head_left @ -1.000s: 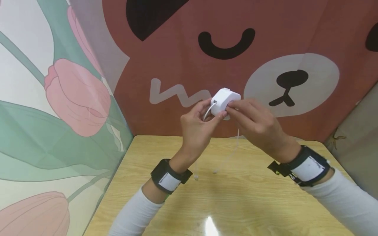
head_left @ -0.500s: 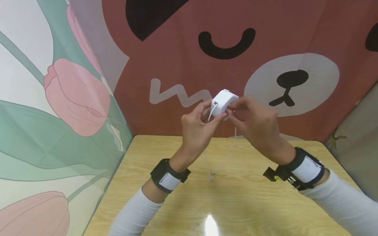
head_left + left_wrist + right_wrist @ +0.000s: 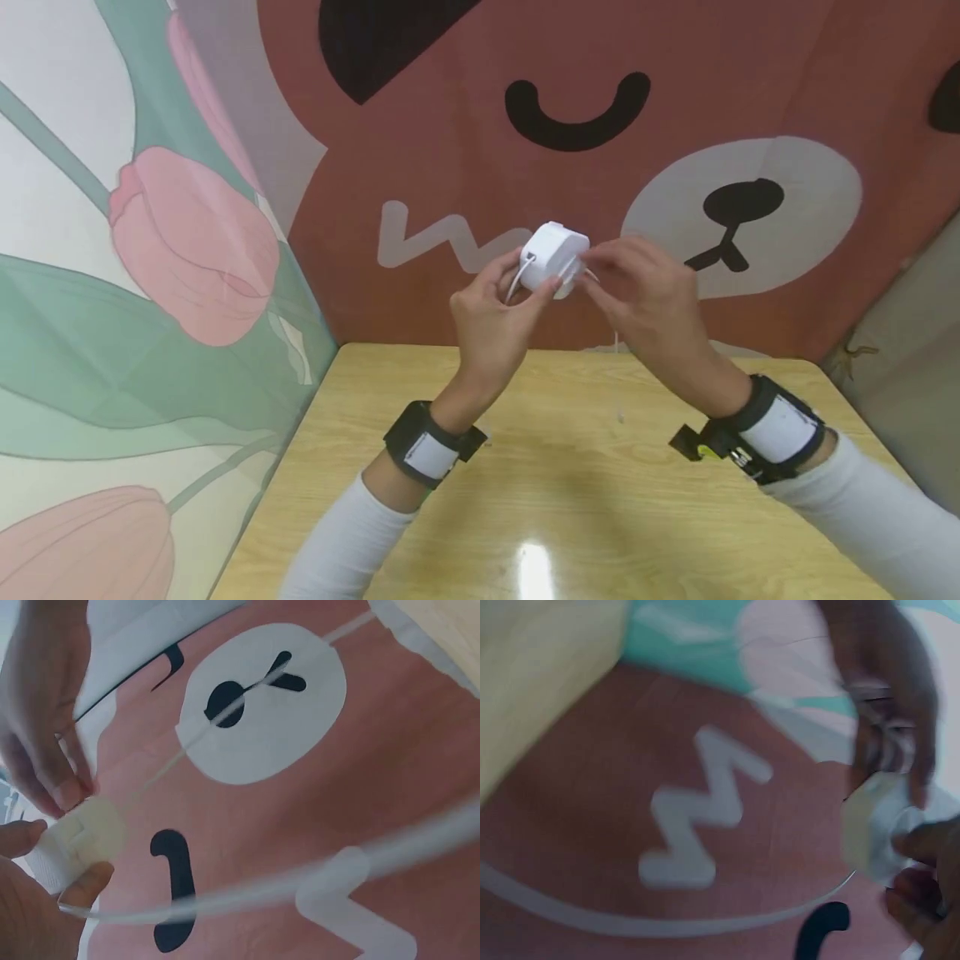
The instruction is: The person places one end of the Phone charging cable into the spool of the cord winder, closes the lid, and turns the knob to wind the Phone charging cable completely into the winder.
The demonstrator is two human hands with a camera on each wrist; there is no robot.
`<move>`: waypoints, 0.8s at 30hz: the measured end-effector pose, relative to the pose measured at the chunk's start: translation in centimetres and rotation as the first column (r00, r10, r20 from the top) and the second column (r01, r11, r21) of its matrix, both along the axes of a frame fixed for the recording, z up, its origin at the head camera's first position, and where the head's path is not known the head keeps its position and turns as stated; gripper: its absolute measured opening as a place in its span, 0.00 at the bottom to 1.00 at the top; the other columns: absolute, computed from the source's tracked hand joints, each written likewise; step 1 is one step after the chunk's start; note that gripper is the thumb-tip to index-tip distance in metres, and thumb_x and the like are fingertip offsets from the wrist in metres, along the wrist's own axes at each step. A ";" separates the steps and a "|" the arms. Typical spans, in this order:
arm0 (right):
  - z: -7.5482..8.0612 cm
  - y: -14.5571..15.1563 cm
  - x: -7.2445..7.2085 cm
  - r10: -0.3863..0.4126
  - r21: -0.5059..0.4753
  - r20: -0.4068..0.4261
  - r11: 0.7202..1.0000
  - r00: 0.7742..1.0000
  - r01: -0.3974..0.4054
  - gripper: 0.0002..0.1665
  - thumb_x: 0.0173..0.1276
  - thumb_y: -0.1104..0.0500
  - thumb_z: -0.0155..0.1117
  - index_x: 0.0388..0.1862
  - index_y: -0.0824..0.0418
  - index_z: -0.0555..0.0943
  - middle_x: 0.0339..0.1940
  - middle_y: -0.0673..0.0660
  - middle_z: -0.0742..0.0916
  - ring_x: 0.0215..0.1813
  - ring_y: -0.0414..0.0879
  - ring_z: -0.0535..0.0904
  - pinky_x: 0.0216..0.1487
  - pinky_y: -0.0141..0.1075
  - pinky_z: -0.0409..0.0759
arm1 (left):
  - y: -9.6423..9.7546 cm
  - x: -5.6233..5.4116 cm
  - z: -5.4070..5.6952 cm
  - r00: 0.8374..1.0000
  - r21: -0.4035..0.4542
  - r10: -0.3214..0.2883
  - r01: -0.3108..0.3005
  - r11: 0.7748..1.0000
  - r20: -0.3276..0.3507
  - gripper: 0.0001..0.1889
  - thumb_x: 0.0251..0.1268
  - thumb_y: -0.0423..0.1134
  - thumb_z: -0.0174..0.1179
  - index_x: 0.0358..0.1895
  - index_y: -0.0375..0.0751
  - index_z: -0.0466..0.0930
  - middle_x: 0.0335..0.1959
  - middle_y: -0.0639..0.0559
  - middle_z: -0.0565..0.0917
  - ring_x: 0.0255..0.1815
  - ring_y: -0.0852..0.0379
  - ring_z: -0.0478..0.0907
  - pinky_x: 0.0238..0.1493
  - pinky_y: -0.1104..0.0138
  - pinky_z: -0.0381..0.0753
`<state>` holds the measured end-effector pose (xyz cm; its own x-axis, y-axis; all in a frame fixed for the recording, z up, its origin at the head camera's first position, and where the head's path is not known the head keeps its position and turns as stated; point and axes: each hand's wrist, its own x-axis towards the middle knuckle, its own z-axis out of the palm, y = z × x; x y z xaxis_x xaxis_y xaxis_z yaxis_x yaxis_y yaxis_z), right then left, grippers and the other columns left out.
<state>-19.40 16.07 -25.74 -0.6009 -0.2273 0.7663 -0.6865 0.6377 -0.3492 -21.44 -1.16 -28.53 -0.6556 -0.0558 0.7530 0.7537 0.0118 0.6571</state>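
Above the far part of the table, my left hand [image 3: 491, 321] grips a small white rounded plastic case [image 3: 557, 248] between thumb and fingers. A white cord [image 3: 517, 279] comes out of a small hole in the case's left side and runs down behind that hand. My right hand [image 3: 654, 304] is at the case's right side, its thumb and fingertips pinching the white cord close to the case. In the left wrist view, the case [image 3: 71, 844] shows a ribbed side, with blurred lengths of cord [image 3: 247, 889] crossing the picture. The right fingertips partly hide the case's near face.
A light wood-grain table [image 3: 570, 492] lies below the hands. Behind it hangs a brown bear-patterned cloth [image 3: 450, 150], and on the left a tulip-patterned one [image 3: 195, 250]. The cord's free end [image 3: 620, 414] dangles over the tabletop.
The case has shifted slightly left and tilted, so its right face shows more. My right fingers have pulled back a little from it, and the dangling cord has swung right.
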 end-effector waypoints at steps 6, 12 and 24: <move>-1.1 0.8 -0.5 0.170 0.415 -0.530 0.906 0.831 0.079 0.21 0.59 0.77 0.72 0.53 0.74 0.85 0.50 0.66 0.87 0.50 0.59 0.84 0.49 0.48 0.89 | -0.3 0.2 0.3 1.000 -0.062 0.000 0.001 0.998 0.013 0.24 0.56 0.27 0.74 0.56 0.23 0.81 0.51 0.29 0.86 0.55 0.44 0.86 0.48 0.70 0.88; -0.6 1.6 -0.6 0.229 0.510 -0.555 0.853 0.800 0.110 0.19 0.64 0.77 0.67 0.54 0.73 0.84 0.51 0.65 0.89 0.50 0.57 0.84 0.49 0.47 0.89 | -0.8 0.3 0.5 1.000 -0.152 -0.005 0.003 0.988 -0.015 0.25 0.55 0.27 0.75 0.56 0.21 0.81 0.51 0.29 0.86 0.55 0.45 0.86 0.45 0.71 0.89; -1.1 0.8 -0.5 0.208 0.429 -0.637 0.896 0.742 0.117 0.09 0.73 0.70 0.63 0.46 0.72 0.88 0.42 0.64 0.91 0.40 0.56 0.88 0.42 0.46 0.90 | -1.4 0.3 0.2 0.998 -0.230 -0.058 0.058 0.971 0.007 0.25 0.58 0.29 0.74 0.58 0.22 0.80 0.53 0.29 0.86 0.56 0.48 0.86 0.45 0.72 0.88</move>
